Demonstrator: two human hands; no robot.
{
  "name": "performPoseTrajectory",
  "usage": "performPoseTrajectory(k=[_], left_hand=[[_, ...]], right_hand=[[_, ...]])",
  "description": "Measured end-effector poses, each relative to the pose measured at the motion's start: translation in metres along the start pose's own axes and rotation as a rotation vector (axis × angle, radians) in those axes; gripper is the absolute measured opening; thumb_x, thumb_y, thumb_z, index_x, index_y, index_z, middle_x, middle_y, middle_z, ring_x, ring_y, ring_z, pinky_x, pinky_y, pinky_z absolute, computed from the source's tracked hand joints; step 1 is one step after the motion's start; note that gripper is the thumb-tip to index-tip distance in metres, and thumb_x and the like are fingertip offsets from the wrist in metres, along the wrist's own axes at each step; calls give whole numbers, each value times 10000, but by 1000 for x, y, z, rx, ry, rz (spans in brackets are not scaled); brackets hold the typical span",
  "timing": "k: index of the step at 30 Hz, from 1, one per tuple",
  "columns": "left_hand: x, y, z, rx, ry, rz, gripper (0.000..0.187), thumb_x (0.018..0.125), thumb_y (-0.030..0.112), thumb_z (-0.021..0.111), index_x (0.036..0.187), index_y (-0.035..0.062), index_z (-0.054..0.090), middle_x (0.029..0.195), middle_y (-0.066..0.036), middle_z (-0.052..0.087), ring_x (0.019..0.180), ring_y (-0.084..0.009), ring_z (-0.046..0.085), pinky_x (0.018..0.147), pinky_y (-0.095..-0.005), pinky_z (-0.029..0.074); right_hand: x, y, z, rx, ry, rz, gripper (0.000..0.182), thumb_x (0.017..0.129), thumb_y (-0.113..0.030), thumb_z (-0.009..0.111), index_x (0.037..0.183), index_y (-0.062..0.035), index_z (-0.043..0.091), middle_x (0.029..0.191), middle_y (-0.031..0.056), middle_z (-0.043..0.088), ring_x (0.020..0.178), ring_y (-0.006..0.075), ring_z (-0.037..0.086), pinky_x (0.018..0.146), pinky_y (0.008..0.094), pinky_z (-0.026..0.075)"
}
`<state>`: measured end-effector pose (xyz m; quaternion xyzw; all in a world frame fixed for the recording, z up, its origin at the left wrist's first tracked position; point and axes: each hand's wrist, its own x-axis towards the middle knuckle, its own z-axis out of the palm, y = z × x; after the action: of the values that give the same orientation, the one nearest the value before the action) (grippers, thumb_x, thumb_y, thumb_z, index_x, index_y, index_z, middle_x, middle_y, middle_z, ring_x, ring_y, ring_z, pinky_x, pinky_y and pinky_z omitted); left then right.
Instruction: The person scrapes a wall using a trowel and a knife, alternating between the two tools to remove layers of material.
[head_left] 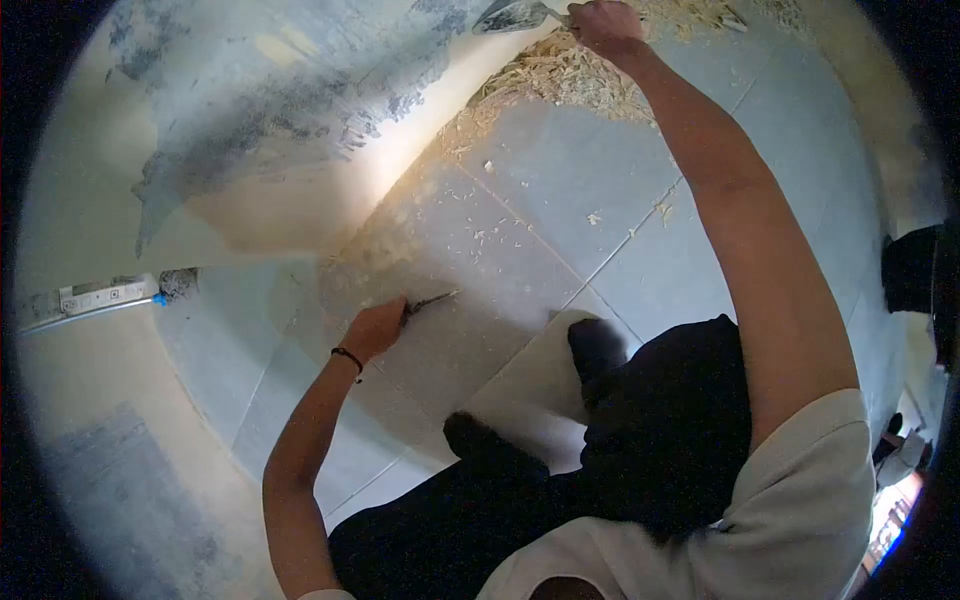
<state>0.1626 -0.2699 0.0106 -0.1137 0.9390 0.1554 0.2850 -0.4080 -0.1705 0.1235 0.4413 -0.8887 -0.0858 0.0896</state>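
My right hand (605, 28), at the top of the view, is closed round the handle of a trowel (512, 14). The trowel's grey blade points left and lies close to the patchy wall (300, 110). Lower down on the left, my left hand (375, 330) wears a dark bracelet and is closed on a thin dark tool (432, 301) seen nearly edge-on, with a pale tip. I cannot tell its exact kind. It is held low over the floor tiles (480, 340). Below my right hand, a pile of pale shavings (570, 80) lies along the wall's foot.
Small crumbs (490, 230) are scattered over the tiles. My legs (660, 410) in dark trousers fill the lower middle. At the far left, a white power strip (108, 293) and a thin pipe run along the wall. Dark objects (912, 270) stand at the right edge.
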Motion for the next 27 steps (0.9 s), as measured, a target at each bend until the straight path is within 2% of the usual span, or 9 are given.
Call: performPoseTrajectory(k=[4,7,11,15,16,19,23,25,27], left_hand=[[1,-4,6,34,2,-1,368,909,109,507,1247,-21,443,993,-200,636,862,-377,640,740,-466,531],[-2,-4,12,-13,88,19,383,905,116,512,1256,-19,438,1012,-205,638,880,-378,642,745,-475,525],[-1,-2,2,-29,44,28,284,912,126,510,1161,-4,469,969,-205,644,886,-390,635,740,-491,515],[-2,2,-2,-9,72,12,183,918,130,502,1054,9,478,918,-206,644,861,-402,630,728,-502,508],[-5,5,-5,-16,86,9,165,919,130,498,1032,12,477,908,-208,644,853,-405,630,724,-503,507],[-7,7,-2,-76,137,23,184,924,139,493,1049,6,480,915,-213,643,844,-402,632,718,-499,508],[1,1,5,-60,88,14,184,929,140,486,1052,3,481,920,-211,641,836,-403,632,711,-497,510],[0,-3,3,-31,96,48,185,928,138,485,1056,4,481,923,-209,638,836,-403,630,708,-498,509],[-3,-1,-1,-22,126,52,188,922,136,494,1058,8,479,926,-208,637,840,-401,632,709,-497,511]], right_hand=[[2,16,10,51,75,66,341,931,-347,480,982,-100,710,934,134,713,902,291,690,746,452,538],[-3,-2,0,94,26,31,374,940,-373,463,964,-99,717,913,136,717,882,298,693,752,453,539],[-16,-22,-22,67,20,8,439,927,-458,482,940,-92,723,880,138,720,828,289,701,734,433,539],[-2,7,2,-29,154,-38,385,902,-432,542,932,-91,718,836,129,716,808,265,701,725,420,528],[11,8,17,-20,130,72,367,904,-418,546,917,-94,719,827,131,714,806,267,699,731,421,523],[-6,-1,11,56,185,32,325,908,-365,540,891,-90,712,862,133,715,825,271,694,756,424,519],[0,-29,12,87,105,-74,284,911,-304,521,900,-78,692,908,134,712,842,278,690,768,428,517],[0,-33,5,89,113,-86,271,910,-281,514,911,-68,682,911,141,707,850,286,687,766,438,520],[4,-19,24,85,119,4,264,908,-265,514,950,-63,678,887,142,701,850,284,684,743,441,521]])
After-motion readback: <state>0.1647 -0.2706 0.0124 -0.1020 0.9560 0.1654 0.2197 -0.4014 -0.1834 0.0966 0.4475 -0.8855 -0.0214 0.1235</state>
